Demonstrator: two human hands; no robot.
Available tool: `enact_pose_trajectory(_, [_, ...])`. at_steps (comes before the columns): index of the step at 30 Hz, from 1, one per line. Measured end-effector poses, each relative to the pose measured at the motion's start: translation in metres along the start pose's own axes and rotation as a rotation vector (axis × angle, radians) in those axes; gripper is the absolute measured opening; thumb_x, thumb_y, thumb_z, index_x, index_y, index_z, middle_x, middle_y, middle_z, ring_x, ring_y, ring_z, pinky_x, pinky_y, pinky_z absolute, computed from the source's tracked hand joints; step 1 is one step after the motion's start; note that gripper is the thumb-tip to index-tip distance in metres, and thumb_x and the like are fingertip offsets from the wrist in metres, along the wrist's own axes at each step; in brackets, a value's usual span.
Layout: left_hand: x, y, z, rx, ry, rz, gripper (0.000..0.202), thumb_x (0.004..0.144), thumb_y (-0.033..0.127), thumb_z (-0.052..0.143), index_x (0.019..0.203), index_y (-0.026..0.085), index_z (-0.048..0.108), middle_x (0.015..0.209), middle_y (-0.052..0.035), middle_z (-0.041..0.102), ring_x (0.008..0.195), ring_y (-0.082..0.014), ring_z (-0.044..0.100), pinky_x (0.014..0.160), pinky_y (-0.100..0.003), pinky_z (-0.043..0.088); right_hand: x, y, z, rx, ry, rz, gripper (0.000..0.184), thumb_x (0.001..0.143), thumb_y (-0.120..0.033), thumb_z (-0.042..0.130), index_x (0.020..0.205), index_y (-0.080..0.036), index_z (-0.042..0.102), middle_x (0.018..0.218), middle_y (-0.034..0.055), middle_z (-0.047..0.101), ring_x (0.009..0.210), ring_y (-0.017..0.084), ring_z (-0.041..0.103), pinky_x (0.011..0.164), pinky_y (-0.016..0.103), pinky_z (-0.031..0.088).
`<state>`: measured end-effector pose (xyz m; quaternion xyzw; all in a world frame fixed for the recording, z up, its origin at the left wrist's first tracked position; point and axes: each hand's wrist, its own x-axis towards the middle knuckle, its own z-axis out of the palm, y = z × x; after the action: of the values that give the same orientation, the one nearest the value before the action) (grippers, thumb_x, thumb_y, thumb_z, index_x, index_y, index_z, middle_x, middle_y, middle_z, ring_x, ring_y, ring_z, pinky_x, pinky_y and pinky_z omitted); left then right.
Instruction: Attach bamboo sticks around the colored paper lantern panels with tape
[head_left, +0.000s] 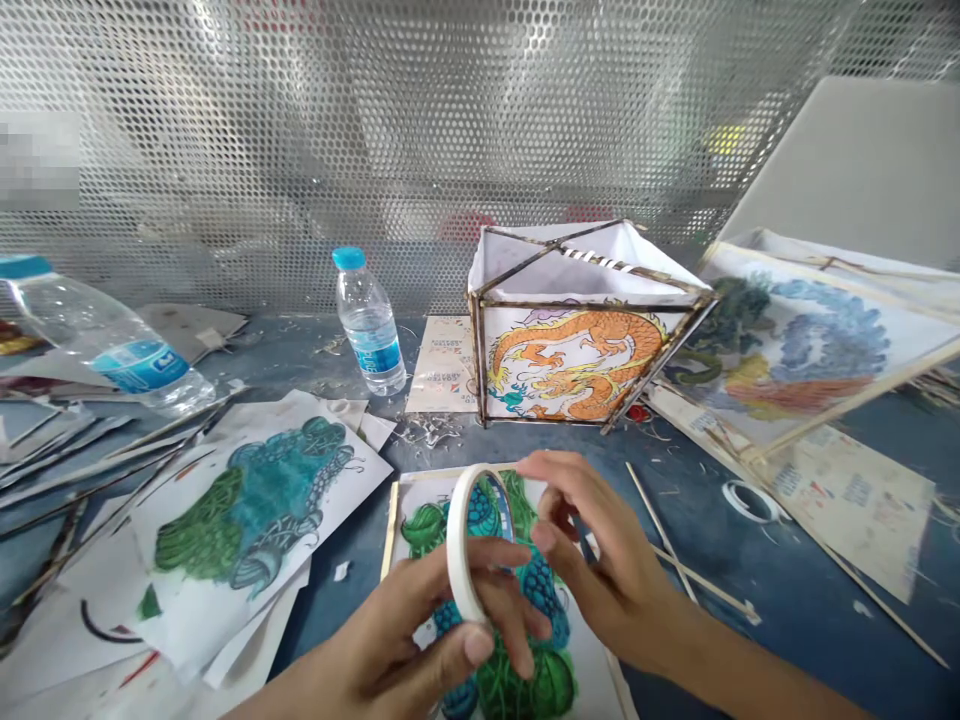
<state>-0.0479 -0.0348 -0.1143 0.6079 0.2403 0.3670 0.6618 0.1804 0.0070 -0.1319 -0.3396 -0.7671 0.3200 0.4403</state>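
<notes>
A roll of white tape (pixel 466 560) stands on edge in my left hand (pixel 442 610), with fingers passing through its ring and the thumb at its lower rim. My right hand (pixel 600 560) is just to the right of the roll, index finger stretched out and thumb apart from it; I see nothing between them. Beneath both hands lies a sheet painted in green and blue (pixel 525 690), bordered by thin wooden sticks (pixel 390 530). My hands and the tape hide part of the painting.
A lantern with an orange dragon (pixel 577 360) stands behind, beside another painted lantern (pixel 795 340). Water bottles (pixel 371 330) (pixel 112 340), a painted sheet (pixel 262 500), and loose sticks (pixel 660 530) surround the work. A white tape ring (pixel 752 502) lies at right, sandpaper (pixel 442 370) at back.
</notes>
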Motion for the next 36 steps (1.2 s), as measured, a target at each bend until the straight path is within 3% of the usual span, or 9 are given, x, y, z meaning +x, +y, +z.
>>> enact_pose_trajectory(7, [0.009, 0.001, -0.012, -0.835, 0.203, 0.003, 0.034, 0.105, 0.028, 0.057, 0.135, 0.015, 0.066, 0.084, 0.0004, 0.076, 0.094, -0.0124, 0.078, 0.093, -0.018, 0.059, 0.001, -0.002, -0.002, -0.115, -0.185, -0.277, 0.047, 0.098, -0.044, 0.060, 0.137, -0.019, 0.056, 0.134, 0.0158, 0.058, 0.122, 0.027, 0.062, 0.095, 0.040, 0.059])
enact_pose_trajectory(11, [0.010, 0.002, -0.019, -1.012, 0.294, -0.139, 0.037, 0.098, 0.026, 0.067, 0.133, 0.013, 0.067, 0.093, -0.0018, 0.079, 0.098, -0.0146, 0.078, 0.089, -0.019, 0.063, 0.005, 0.004, 0.002, -0.089, -0.125, -0.272, 0.030, 0.102, -0.021, 0.057, 0.132, -0.021, 0.060, 0.124, 0.0113, 0.068, 0.114, 0.019, 0.068, 0.096, 0.029, 0.058])
enact_pose_trajectory(14, [0.012, -0.002, -0.016, -1.006, 0.336, -0.251, 0.033, 0.099, 0.031, 0.067, 0.126, 0.014, 0.071, 0.098, -0.0050, 0.079, 0.100, -0.0165, 0.078, 0.091, -0.024, 0.064, 0.005, 0.007, 0.001, -0.038, -0.023, -0.285, 0.024, 0.103, -0.023, 0.059, 0.127, -0.021, 0.062, 0.106, 0.0061, 0.076, 0.096, 0.014, 0.073, 0.087, 0.023, 0.059])
enact_pose_trajectory(19, [0.014, -0.023, -0.017, -0.683, 0.398, -0.310, 0.034, 0.100, 0.049, 0.061, 0.095, 0.017, 0.074, 0.092, -0.0044, 0.071, 0.082, -0.0175, 0.070, 0.087, -0.038, 0.064, 0.005, 0.005, -0.005, 0.002, 0.098, -0.296, 0.019, 0.099, -0.021, 0.067, 0.118, -0.022, 0.066, 0.097, 0.0046, 0.078, 0.085, 0.014, 0.074, 0.077, 0.023, 0.059])
enact_pose_trajectory(23, [0.010, -0.030, -0.023, -0.285, 0.494, -0.271, 0.031, 0.101, 0.054, 0.055, 0.105, 0.026, 0.065, 0.085, -0.0011, 0.062, 0.080, -0.0175, 0.062, 0.077, -0.031, 0.058, 0.008, 0.002, -0.007, 0.045, 0.146, -0.316, 0.022, 0.098, -0.021, 0.069, 0.120, -0.023, 0.069, 0.096, 0.0052, 0.079, 0.082, 0.014, 0.073, 0.072, 0.026, 0.060])
enact_pose_trajectory(27, [0.001, -0.018, -0.020, 0.419, 0.613, -0.067, 0.025, 0.101, 0.049, 0.055, 0.114, 0.030, 0.066, 0.102, -0.0036, 0.059, 0.092, -0.0188, 0.057, 0.076, -0.025, 0.050, 0.011, -0.001, -0.008, -0.004, 0.153, -0.361, 0.027, 0.097, -0.021, 0.072, 0.123, -0.025, 0.071, 0.094, 0.0028, 0.081, 0.076, 0.013, 0.071, 0.066, 0.028, 0.057])
enact_pose_trajectory(30, [-0.003, -0.014, -0.014, 0.633, 0.517, 0.108, 0.025, 0.101, 0.044, 0.055, 0.117, 0.031, 0.069, 0.114, -0.0055, 0.062, 0.110, -0.0225, 0.057, 0.092, -0.027, 0.048, 0.012, -0.004, -0.007, -0.031, 0.082, -0.374, 0.022, 0.097, -0.028, 0.072, 0.119, -0.026, 0.073, 0.091, 0.0010, 0.081, 0.070, 0.012, 0.070, 0.064, 0.028, 0.055])
enact_pose_trajectory(33, [-0.003, -0.016, -0.010, 0.600, 0.330, 0.148, 0.016, 0.103, 0.029, 0.053, 0.112, 0.030, 0.065, 0.099, -0.0028, 0.066, 0.092, -0.0172, 0.062, 0.080, -0.023, 0.049, 0.012, -0.008, -0.008, -0.049, 0.064, -0.345, 0.022, 0.098, -0.036, 0.071, 0.117, -0.025, 0.071, 0.082, -0.0013, 0.079, 0.064, 0.011, 0.068, 0.062, 0.027, 0.054])
enact_pose_trajectory(36, [-0.001, -0.019, -0.011, 0.521, 0.288, 0.114, 0.016, 0.106, 0.029, 0.046, 0.107, 0.029, 0.062, 0.091, -0.0022, 0.067, 0.086, -0.0158, 0.063, 0.076, -0.022, 0.050, 0.012, -0.012, -0.011, -0.035, 0.086, -0.314, 0.030, 0.095, -0.043, 0.074, 0.117, -0.023, 0.069, 0.076, -0.0024, 0.077, 0.060, 0.011, 0.064, 0.059, 0.027, 0.050])
